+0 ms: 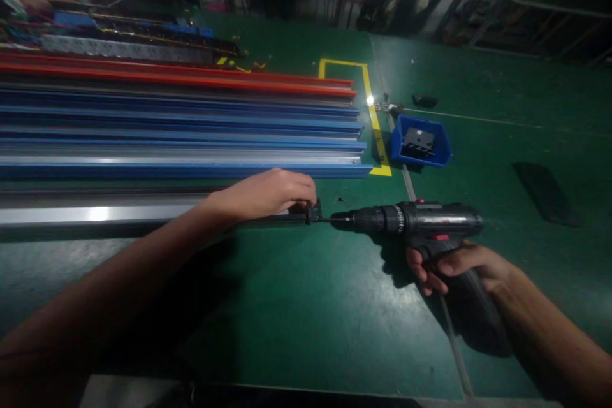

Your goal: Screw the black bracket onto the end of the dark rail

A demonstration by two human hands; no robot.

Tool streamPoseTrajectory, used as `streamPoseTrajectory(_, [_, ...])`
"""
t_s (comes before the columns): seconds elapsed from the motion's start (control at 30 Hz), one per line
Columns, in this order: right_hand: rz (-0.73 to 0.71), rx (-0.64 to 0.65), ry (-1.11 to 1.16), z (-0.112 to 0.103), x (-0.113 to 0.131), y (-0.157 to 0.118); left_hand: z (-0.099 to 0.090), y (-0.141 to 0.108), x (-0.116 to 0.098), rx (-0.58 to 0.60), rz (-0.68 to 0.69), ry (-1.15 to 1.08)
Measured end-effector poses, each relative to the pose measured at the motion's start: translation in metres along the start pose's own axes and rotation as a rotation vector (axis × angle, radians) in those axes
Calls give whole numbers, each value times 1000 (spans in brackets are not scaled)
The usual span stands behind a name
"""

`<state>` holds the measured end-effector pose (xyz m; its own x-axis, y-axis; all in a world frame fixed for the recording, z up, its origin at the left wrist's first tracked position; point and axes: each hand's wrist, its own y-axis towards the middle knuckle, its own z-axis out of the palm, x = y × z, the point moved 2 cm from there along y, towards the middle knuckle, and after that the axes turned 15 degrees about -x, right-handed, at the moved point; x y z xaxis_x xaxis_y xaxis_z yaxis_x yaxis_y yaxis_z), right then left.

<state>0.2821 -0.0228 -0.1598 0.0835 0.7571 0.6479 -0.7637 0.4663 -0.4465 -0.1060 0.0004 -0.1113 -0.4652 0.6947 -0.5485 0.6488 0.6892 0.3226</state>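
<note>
Left hand [277, 194], fingers pinching small black rectangular bracket [314, 211]; right hand [466, 261], fingers wrapped round black cordless drill [442, 220], its slim metal bit [340, 219], just beside left fingers, liable to skid if tilted.

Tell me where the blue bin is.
In the head view, the blue bin sits right of centre on the green surface, just right of the yellow tape and beyond the drill in the right hand.
</note>
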Motion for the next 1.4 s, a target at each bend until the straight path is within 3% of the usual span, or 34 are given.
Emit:
streamPoseTrajectory(0.87, [64,-121,-42,-2,1,-2,0,0,1,-32,15,-4])
streamPoseTrajectory(1.4, [46,-111,-56,1,1,-2,-1,0,-1,-21,17,18])
